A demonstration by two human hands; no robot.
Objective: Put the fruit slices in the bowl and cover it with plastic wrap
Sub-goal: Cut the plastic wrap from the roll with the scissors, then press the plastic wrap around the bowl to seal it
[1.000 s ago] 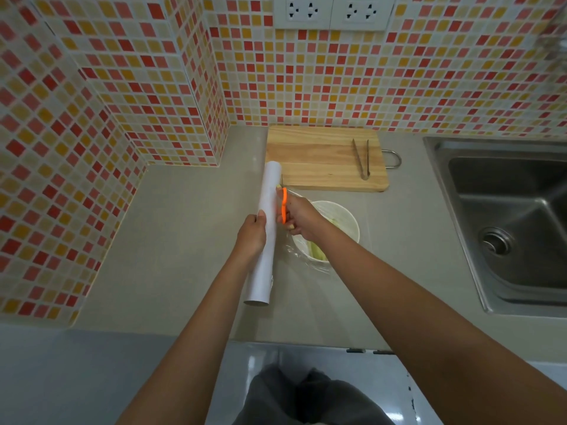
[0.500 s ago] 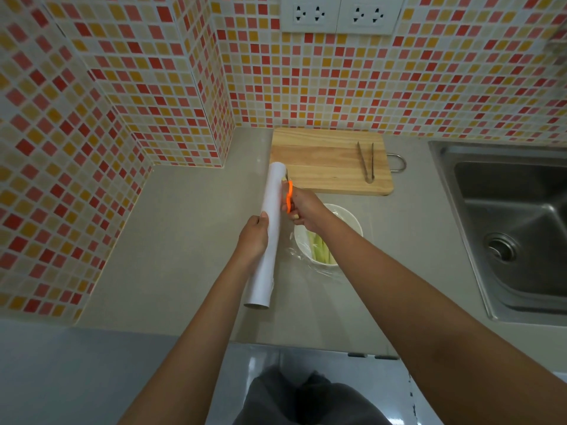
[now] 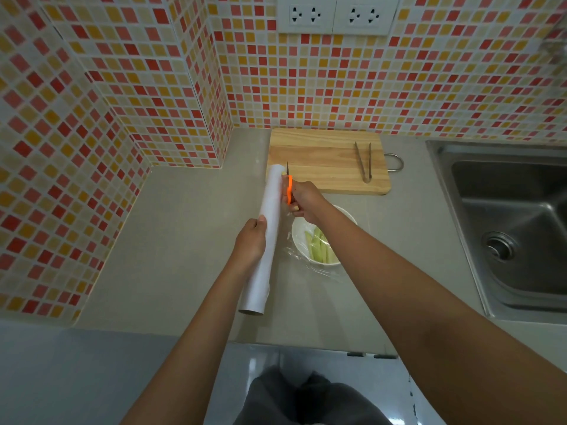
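Bowl (image 3: 299, 237) half hidden by right hand (image 3: 305, 200) gripping scissors (image 3: 289, 188); left hand (image 3: 250, 240) grips roll (image 3: 268, 237).

The counter (image 3: 184, 228) is matt grey stone. The cutting board (image 3: 325, 161) is pale grained wood, the tongs (image 3: 363, 162) and sink (image 3: 506, 216) brushed metal, the bowl (image 3: 299, 237) glossy white under clear film (image 3: 294, 256).

Left hand (image 3: 250, 240) grips wrap roll (image 3: 266, 240) left of bowl (image 3: 299, 237); right hand (image 3: 305, 200) holds orange scissors (image 3: 289, 188) beside roll, above bowl.
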